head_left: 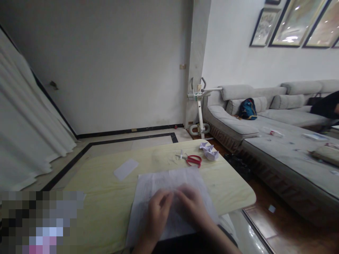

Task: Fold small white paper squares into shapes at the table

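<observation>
My left hand (160, 209) and my right hand (191, 203) meet at the fingertips over a large whitish sheet (148, 181), which lies near the front edge of the table. The left fingers are bent into a pinch. Motion blurs the right hand, though its fingers also look drawn together against the left ones. Whatever lies between the fingertips is too small and hidden to name. Beyond the sheet rest red-handled scissors (194, 161), with small paper scraps (181, 153) by the blades. Several folded white paper pieces (211, 153) stand at the far right corner.
A blank white paper rectangle (126, 169) lies left on the pale yellow table (106, 204). Right of the table is a grey sofa (275, 151) with a blue backpack (248, 109). A person's dark sleeve (327, 106) shows far right. An exercise machine (200, 113) stands behind.
</observation>
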`<state>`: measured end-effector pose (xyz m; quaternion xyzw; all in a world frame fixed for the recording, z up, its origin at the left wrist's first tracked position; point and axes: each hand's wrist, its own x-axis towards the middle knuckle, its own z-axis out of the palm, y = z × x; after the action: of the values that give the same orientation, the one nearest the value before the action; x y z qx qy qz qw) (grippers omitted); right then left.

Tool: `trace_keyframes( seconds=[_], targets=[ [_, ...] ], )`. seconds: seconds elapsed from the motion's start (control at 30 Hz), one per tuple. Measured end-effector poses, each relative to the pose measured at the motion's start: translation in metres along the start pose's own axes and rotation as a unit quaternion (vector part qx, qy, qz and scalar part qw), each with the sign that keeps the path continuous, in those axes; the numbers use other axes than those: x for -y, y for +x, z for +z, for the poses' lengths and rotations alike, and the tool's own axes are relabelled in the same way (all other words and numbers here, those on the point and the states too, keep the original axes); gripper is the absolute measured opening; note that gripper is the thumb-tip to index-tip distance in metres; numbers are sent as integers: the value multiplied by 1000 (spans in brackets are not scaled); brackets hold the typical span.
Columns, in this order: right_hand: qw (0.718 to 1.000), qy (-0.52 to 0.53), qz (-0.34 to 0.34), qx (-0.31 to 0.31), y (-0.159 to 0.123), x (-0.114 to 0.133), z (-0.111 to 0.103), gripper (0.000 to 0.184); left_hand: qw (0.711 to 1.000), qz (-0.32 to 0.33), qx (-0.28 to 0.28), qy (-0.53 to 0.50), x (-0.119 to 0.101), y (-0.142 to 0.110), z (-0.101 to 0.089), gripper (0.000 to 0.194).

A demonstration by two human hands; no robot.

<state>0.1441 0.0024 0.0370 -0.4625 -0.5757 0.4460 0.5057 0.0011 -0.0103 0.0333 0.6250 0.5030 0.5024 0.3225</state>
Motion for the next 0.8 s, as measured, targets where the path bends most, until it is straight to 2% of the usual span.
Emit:
trace_keyframes(
  seconds=[0.47, 0.8],
  targets=[
    [999, 1, -39, -18, -1, 3, -1, 23, 1000, 26, -16, 8, 0, 1, -1, 23],
    [999, -5, -39, -20, 0, 6, -2, 22, 1000, 10, -13, 4, -4, 1, -3, 23]
  ],
)
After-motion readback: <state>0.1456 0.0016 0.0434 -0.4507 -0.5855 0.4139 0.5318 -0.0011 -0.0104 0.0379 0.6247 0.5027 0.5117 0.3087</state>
